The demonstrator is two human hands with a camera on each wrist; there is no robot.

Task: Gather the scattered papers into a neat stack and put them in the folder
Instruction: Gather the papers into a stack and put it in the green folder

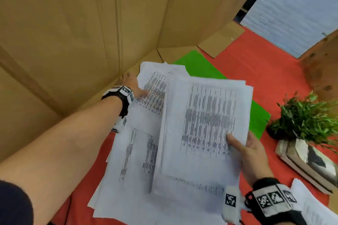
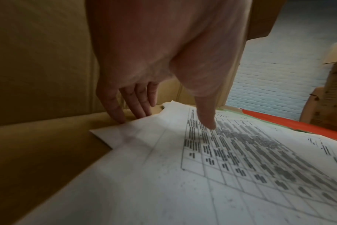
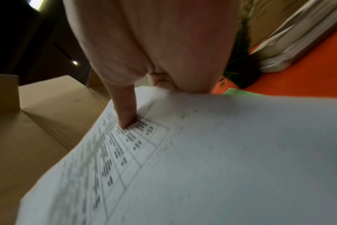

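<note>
Loosely fanned, the papers [image 1: 164,151] were white sheets printed with dense tables, their print too blurred to read, overlapping in an untidy pile near the middle of the red tabletop [image 1: 265,71]. The right hand [image 1: 250,153] pinched a raised bundle of sheets [image 1: 206,124], thumb on top, while the left hand [image 1: 131,83] lay with straight fingers at the far sheets' edge, thumb pressing the print. A green folder [image 1: 199,65] lay flat beneath the pile's far side, seemingly with the papers resting on it rather than inside.

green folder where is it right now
In the head view the green folder lies flat on the red table, mostly covered by the papers, left of the potted plant.
</note>
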